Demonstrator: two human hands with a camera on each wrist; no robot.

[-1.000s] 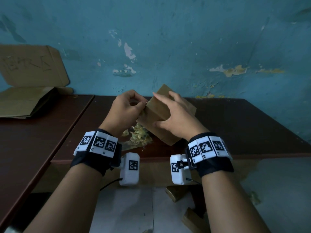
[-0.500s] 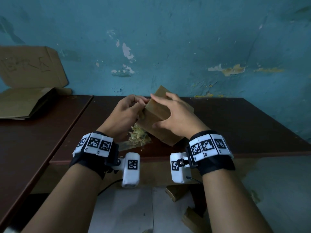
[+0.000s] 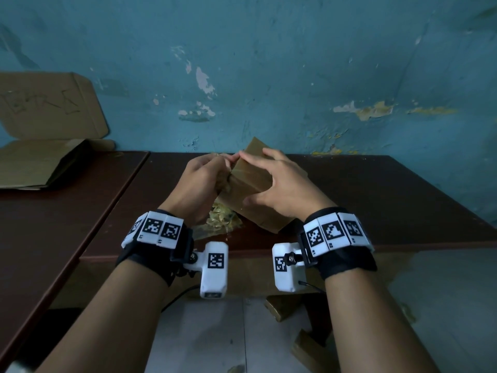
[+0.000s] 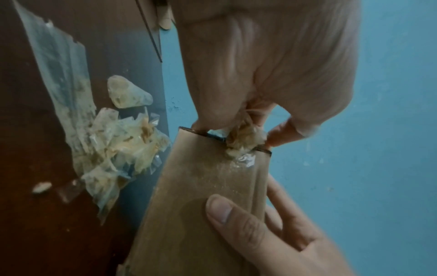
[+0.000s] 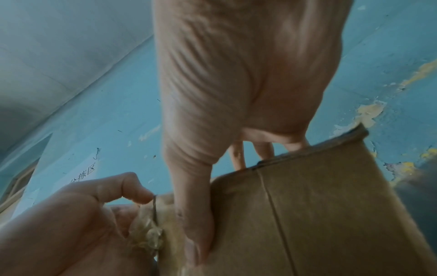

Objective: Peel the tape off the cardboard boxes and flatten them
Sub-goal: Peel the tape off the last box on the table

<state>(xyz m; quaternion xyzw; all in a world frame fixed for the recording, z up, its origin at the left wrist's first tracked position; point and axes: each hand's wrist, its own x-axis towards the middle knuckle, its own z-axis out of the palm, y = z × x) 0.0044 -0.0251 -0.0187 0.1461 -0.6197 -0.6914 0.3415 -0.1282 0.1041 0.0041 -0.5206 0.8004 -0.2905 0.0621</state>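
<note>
Right hand clamps the small brown cardboard box; left hand, at nine o'clock, pinches crumpled clear tape, hidden from the head camera.

From the head view my left hand covers the tape it pinches at the box edge, my right hand hides the box face under its palm, and the far cardboard to my left is cut off by the frame.
</note>
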